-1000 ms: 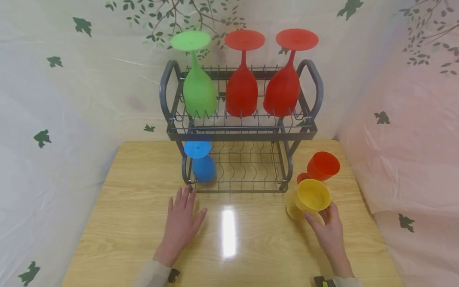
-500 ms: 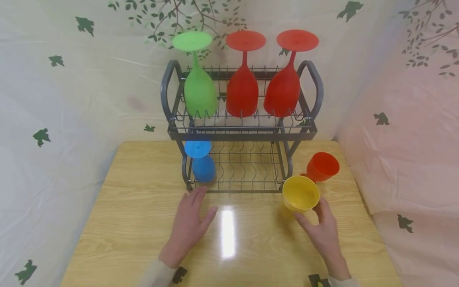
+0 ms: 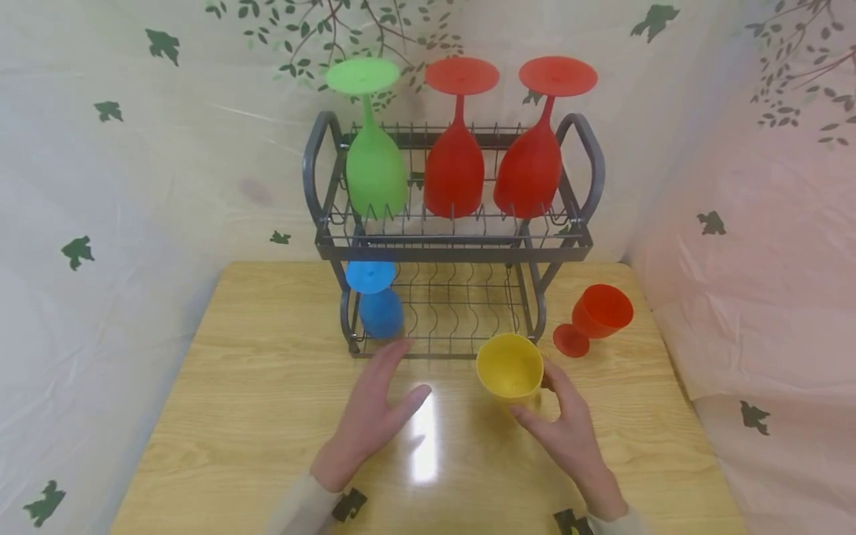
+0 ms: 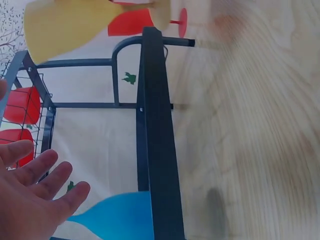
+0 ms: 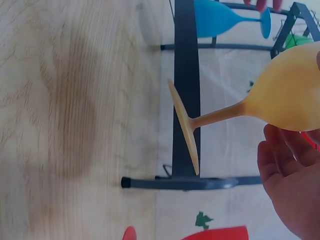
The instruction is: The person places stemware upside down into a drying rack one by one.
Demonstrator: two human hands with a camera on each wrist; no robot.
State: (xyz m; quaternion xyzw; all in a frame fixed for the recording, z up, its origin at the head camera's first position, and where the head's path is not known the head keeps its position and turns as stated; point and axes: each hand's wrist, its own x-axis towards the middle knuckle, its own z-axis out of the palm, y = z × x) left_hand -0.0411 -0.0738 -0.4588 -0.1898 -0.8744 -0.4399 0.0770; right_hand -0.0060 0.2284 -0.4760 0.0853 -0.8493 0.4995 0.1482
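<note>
A yellow plastic goblet [image 3: 510, 368], bowl upward, is held by my right hand [image 3: 568, 431], whose thumb and fingers grip its bowl. The right wrist view shows its stem and foot [image 5: 186, 127] raised off the table. My left hand [image 3: 368, 412] hovers before the rack's front left corner, fingers extended and thumb spread, holding nothing. Behind it a blue goblet [image 3: 381, 312] stands upside down on the lower tier of the dark dish rack [image 3: 455, 254]. A green goblet [image 3: 377, 174] and two red goblets [image 3: 455, 174] stand inverted on the upper tier.
Another red goblet [image 3: 602, 310] stands upright on the wooden table [image 3: 221, 416], right of the rack. A pale sheet with leaf and bird prints [image 3: 167, 163] hangs behind and on both sides of the table.
My right hand has lifted the yellow goblet and carried it left, away from the red goblet on the table. My left hand has moved right and turned its palm inward.
</note>
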